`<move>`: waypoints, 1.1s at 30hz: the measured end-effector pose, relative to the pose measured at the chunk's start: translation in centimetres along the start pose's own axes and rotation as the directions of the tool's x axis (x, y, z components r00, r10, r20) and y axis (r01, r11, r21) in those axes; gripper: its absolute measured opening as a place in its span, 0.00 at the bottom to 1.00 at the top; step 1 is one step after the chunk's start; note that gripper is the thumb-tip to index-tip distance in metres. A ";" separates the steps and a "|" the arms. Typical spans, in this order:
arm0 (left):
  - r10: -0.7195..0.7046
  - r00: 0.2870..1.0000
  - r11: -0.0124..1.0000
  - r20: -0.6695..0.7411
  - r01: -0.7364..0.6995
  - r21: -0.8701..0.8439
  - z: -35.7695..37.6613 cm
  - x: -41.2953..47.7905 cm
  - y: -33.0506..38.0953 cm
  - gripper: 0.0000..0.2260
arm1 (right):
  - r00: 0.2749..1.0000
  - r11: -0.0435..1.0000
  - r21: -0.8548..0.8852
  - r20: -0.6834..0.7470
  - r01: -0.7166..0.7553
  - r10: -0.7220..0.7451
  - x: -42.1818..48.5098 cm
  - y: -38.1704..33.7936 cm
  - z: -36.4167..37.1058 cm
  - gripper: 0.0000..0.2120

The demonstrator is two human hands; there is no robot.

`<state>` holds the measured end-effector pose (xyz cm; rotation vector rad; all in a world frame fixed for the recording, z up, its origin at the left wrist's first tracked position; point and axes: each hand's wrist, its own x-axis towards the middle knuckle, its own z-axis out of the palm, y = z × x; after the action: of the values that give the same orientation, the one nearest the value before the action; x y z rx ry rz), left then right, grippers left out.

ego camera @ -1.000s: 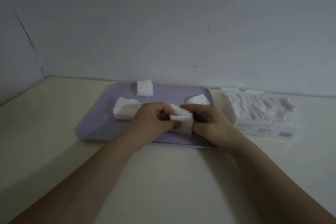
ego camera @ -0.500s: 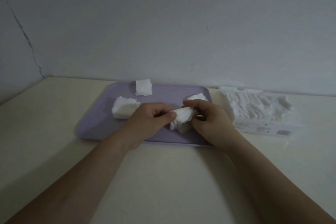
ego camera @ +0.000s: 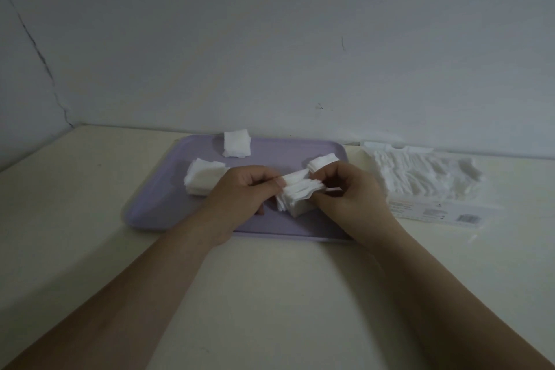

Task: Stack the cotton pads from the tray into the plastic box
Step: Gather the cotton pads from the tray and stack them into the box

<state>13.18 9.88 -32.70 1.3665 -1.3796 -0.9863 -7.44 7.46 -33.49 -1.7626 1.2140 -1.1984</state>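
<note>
A lilac tray (ego camera: 156, 204) lies on the cream table. Over its front middle, my left hand (ego camera: 243, 192) and my right hand (ego camera: 348, 198) both pinch a fanned bundle of white cotton pads (ego camera: 297, 194), one hand at each end. Three other piles of pads stay on the tray: one at the back (ego camera: 236, 143), one at the left (ego camera: 201, 179) partly behind my left hand, and one at the right (ego camera: 322, 161) behind my right hand. The clear plastic box (ego camera: 426, 180), full of white pads, sits to the right of the tray.
A pale wall rises right behind the tray and box. The table's left part meets a side wall with a dark crack (ego camera: 39, 54). The box's printed label (ego camera: 444, 215) faces me.
The bundle has fanned out wider between my hands and now lies flatter. My right hand's fingers have lifted slightly. The other piles and the box have not moved.
</note>
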 end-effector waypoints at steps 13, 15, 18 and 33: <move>-0.087 0.996 0.977 -0.014 0.083 -0.196 -0.3 -0.1 0.7 0.07 | 0.996 0.999 -0.028 0.082 0.025 -0.022 -0.4 -0.3 0.0 0.16; -0.094 0.995 0.973 -0.022 0.088 -0.214 -0.2 0.0 0.7 0.08 | 0.994 1.000 -0.004 0.108 0.020 -0.020 -0.4 -0.3 0.0 0.15; -0.102 0.993 0.967 -0.054 0.087 -0.240 -0.3 0.2 0.4 0.11 | 0.991 0.999 0.049 0.133 0.012 -0.019 -0.3 -0.1 0.0 0.13; 0.050 0.993 0.984 0.107 -0.030 -0.178 -0.4 0.3 -0.8 0.08 | 1.000 1.000 -0.014 0.003 -0.012 0.012 0.2 0.4 -0.3 0.09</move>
<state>13.78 9.59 -33.38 1.1635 -1.3615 -1.1436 -7.88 7.15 -33.71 -1.7644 1.2326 -1.1824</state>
